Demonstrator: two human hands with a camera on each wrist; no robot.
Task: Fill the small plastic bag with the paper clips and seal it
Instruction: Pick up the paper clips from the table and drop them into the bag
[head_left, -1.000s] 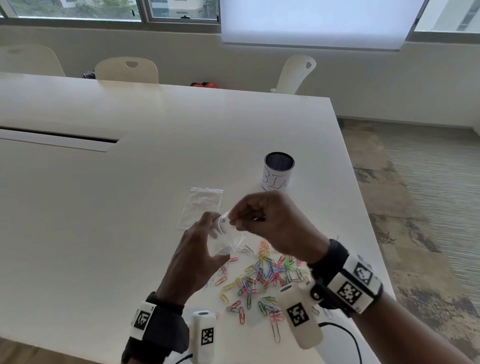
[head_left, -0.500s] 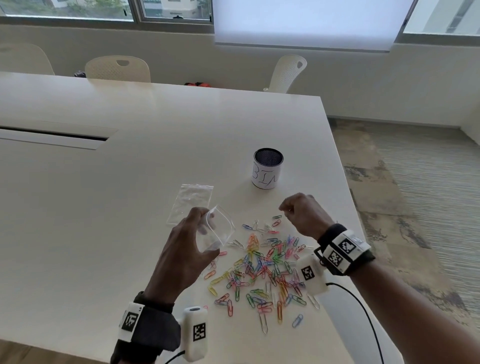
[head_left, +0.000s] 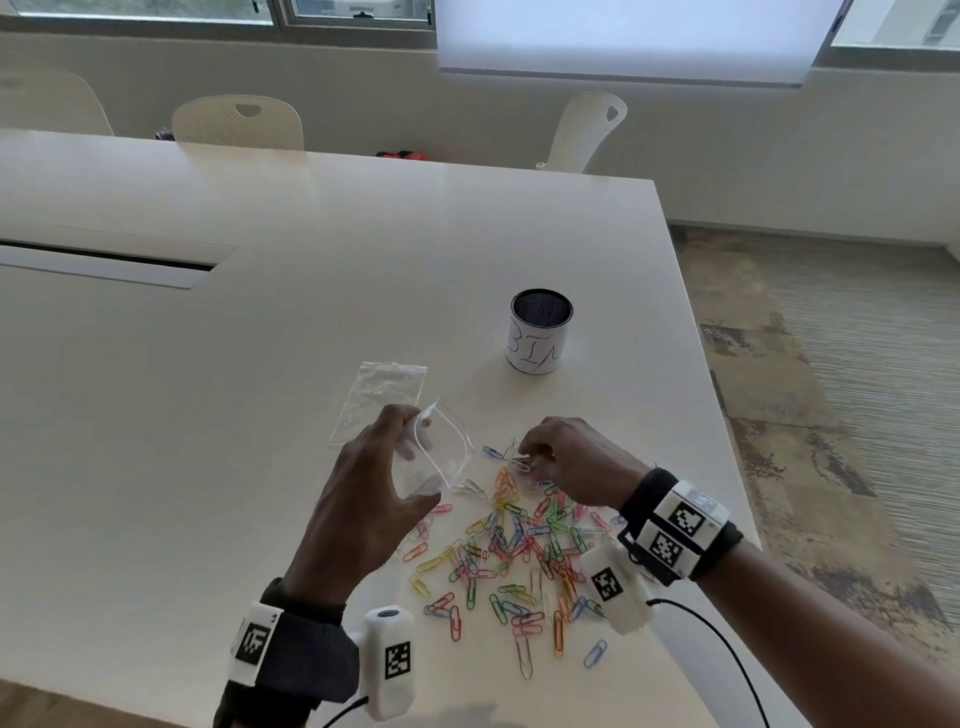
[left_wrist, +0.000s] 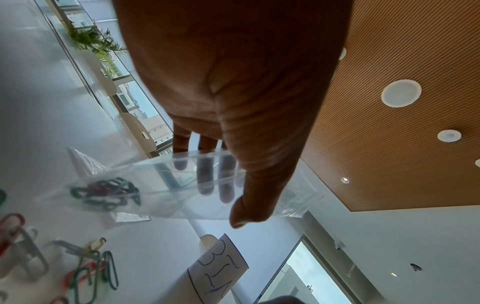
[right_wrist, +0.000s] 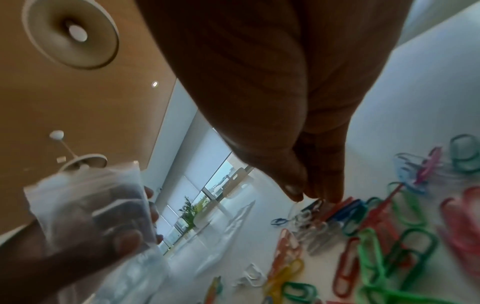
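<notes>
My left hand (head_left: 410, 467) holds a small clear plastic bag (head_left: 441, 457) just above the table, thumb in front and fingers behind, its mouth gaping toward the right. The left wrist view shows a few paper clips (left_wrist: 106, 193) lying inside the bag (left_wrist: 166, 195). A spread of coloured paper clips (head_left: 519, 551) covers the table near the front right edge. My right hand (head_left: 530, 457) is down at the far edge of that pile, thumb and fingertips (right_wrist: 335, 197) pinched together on clips (right_wrist: 311, 207).
A second clear bag (head_left: 379, 400) lies flat on the white table (head_left: 260, 364) behind my left hand. A mesh cup labelled BIN (head_left: 537, 332) stands farther back. The table's right edge (head_left: 717, 415) runs close by the pile.
My right hand left the bag's mouth, swung right, and dropped onto the far edge of the clip pile. The left hand keeps holding the open bag, now slightly lower.
</notes>
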